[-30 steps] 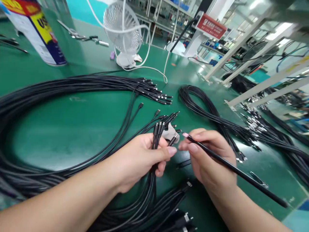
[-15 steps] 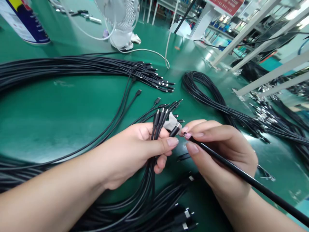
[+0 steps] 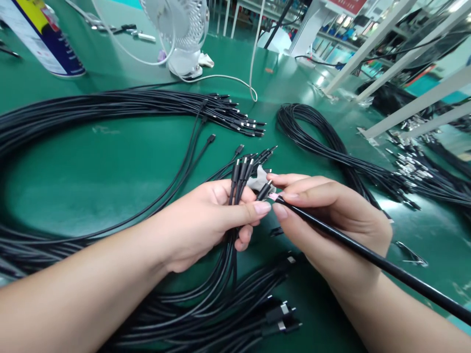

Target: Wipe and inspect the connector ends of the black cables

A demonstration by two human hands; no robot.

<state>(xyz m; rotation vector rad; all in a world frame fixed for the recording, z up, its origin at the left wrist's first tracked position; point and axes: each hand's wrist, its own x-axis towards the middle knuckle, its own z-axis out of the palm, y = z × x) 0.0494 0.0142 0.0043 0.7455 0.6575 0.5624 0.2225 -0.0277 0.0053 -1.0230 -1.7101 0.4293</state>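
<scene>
My left hand (image 3: pixel 221 213) is closed round several black USB cables (image 3: pixel 241 174), whose metal-tipped plugs point upward. One black plug (image 3: pixel 264 191) leans right above my left thumb, apart from the others. A whitish-grey cloth (image 3: pixel 258 180) shows behind that plug; which fingers hold it I cannot tell. My right hand (image 3: pixel 331 215) pinches a long, thin black rod (image 3: pixel 342 239) near its end. The rod's pinkish tip sits right beside the leaning plug, and my right fingertips are close to the plug and cloth. Whether the tip touches is hard to see.
Bundles of black cables lie across the green table (image 3: pixel 110 171): a long bundle (image 3: pixel 147 103) behind, a coiled one (image 3: pixel 309 127) at right, more plugs (image 3: pixel 281 314) in front. A white fan (image 3: pixel 184 39) and spray can (image 3: pixel 55 46) stand behind. Metal posts (image 3: pixel 397 110) rise at right.
My right hand has moved left with the black rod, bringing its tip closer to the leaning plug. My left hand keeps its hold on the cables. The view has shifted slightly.
</scene>
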